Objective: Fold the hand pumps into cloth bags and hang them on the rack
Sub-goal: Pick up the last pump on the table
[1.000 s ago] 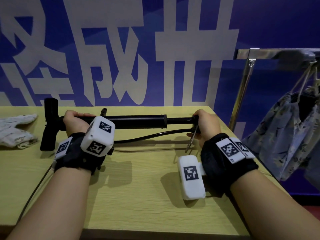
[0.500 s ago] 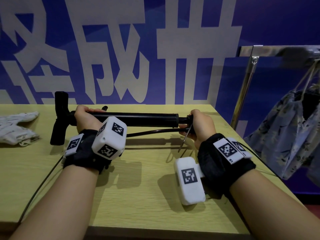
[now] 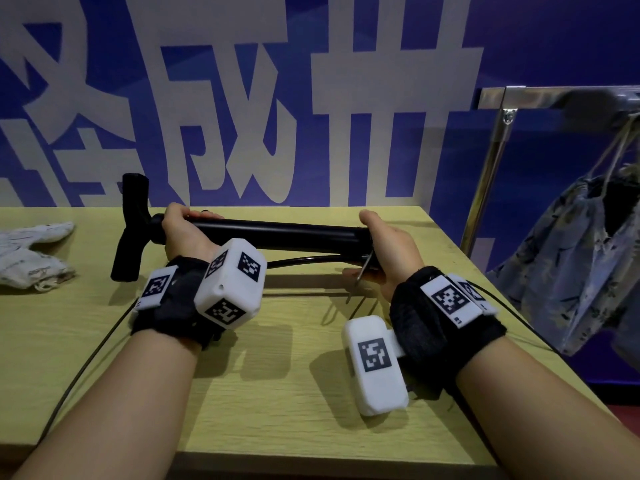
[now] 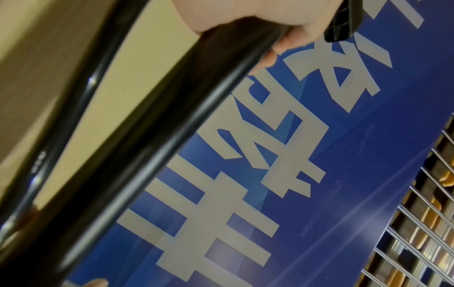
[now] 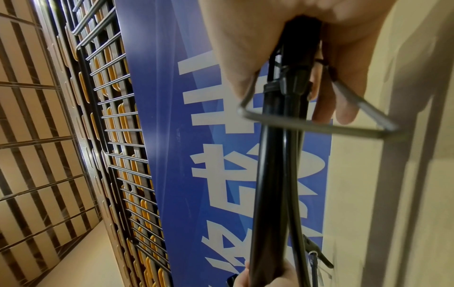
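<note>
From the head camera, the black hand pump lies level just above the wooden surface, its T-handle at the left end. The left hand wraps the barrel next to the handle; the right hand closes round the foot end, where the wire foot stand hangs down. A white cloth bag lies at the far left, well apart, and a patterned bag hangs on the rack to the right. The left wrist view shows fingers curled round the barrel, the hose running alongside. The right wrist view shows fingers gripping the base, with the stand splayed out as a triangle. The likely trouble is that an unfolded stand or loose hose would snag the bag's mouth, or the stand could pinch a fingertip as it is folded.
</note>
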{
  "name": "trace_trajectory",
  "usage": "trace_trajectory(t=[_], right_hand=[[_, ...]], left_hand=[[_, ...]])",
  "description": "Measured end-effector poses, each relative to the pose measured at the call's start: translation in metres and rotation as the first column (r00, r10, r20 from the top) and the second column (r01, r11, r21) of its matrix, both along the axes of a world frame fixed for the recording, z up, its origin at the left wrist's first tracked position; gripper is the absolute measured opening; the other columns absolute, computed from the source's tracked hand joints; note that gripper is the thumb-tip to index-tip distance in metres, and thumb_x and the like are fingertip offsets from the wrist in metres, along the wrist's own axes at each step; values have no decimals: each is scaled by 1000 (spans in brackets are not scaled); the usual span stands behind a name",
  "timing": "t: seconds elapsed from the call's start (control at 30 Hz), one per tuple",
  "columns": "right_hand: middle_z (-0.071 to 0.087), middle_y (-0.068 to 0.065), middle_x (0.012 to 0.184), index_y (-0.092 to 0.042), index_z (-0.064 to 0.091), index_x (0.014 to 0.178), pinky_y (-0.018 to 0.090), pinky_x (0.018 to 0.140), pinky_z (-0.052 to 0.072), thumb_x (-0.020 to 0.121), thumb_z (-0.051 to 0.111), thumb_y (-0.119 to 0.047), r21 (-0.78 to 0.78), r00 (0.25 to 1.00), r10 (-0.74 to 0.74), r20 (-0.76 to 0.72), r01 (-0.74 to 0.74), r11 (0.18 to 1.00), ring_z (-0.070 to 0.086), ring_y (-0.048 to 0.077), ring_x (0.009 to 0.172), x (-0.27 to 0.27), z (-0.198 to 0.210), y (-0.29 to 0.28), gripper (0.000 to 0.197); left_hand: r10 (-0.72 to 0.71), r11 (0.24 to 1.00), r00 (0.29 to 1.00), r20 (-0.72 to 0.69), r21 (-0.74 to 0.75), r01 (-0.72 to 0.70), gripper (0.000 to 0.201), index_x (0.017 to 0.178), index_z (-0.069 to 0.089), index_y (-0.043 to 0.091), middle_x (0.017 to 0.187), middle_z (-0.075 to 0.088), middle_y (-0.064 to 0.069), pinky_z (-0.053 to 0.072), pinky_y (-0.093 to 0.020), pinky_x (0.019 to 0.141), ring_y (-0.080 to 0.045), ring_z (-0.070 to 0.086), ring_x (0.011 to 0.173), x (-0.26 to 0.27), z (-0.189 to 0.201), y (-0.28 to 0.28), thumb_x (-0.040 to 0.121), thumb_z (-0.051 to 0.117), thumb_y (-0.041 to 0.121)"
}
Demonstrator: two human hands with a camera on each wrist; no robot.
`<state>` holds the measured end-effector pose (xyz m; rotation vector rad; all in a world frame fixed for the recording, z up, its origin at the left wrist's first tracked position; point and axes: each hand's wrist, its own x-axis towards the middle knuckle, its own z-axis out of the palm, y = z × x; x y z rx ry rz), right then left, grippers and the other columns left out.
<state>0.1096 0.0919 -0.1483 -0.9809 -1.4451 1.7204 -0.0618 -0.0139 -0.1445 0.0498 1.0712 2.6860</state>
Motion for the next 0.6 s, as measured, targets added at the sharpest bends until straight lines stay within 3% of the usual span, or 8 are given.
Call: trace_trajectory(t=[0.07,0.13,0.2,0.3,0.37,0.43,0.5,0.6], right_hand=[[62,15,105,-9,55,104,42,72,58,82,65,-31,-20,999,37,-29,-37,999,65,28,88,2,0,2,34],[61,15,100,-6,52,110,32,57,56,86,64,-22,-47,997,34,-71,-37,998,63,24,74,4,1,5,32],[61,14,94,-7,53,103,29,53,52,87,63,-20,-50,993,-23,-114,17,999,60,22,67,7,3,8,23],[60,11,90,-11,52,88,28,56,51,88,62,-20,-76,981,-109,-162,98,992,59,20,69,11,7,15,13],[60,11,91,-13,52,87,28,56,51,89,61,-21,-90,972,-143,-184,129,988,59,20,72,14,8,18,12],[59,10,90,-14,52,87,27,55,50,89,61,-21,-103,963,-166,-212,147,984,59,20,73,15,7,19,12],[59,10,87,-13,52,89,27,53,50,90,59,-20,-114,951,-186,-247,162,980,59,19,69,15,8,20,11],[60,10,87,-8,53,103,25,49,49,91,57,-20,-115,936,-213,-282,187,975,60,18,65,17,7,23,17]], left_hand=[[-52,999,999,-5,10,52,28,62,39,13,66,51,-2,45,-12,41,-9,51,43,-2,0,1,88,44,19],[-155,985,988,10,81,154,25,65,41,15,68,49,1,51,-17,55,-10,52,54,-8,2,2,89,48,14],[-251,965,968,16,87,249,19,72,44,14,73,49,0,53,-23,73,-12,54,66,-13,6,4,90,51,12],[-319,940,948,21,-123,319,8,86,50,11,84,50,-3,46,-32,90,-16,51,81,-10,10,6,92,48,15],[-274,925,962,-6,-273,262,28,118,53,6,89,48,-3,43,-31,82,-15,46,79,-6,8,9,93,47,16],[-151,910,988,-21,-393,130,45,136,41,6,119,50,-7,42,-33,86,-22,49,99,-6,3,11,92,45,14],[-8,864,1000,-3,-503,5,45,136,41,5,140,41,-9,37,-36,98,-28,42,125,-12,-1,10,91,44,11],[1,844,998,69,-535,36,37,127,45,15,146,39,-12,39,-38,100,-22,49,116,-24,-8,5,90,43,15]])
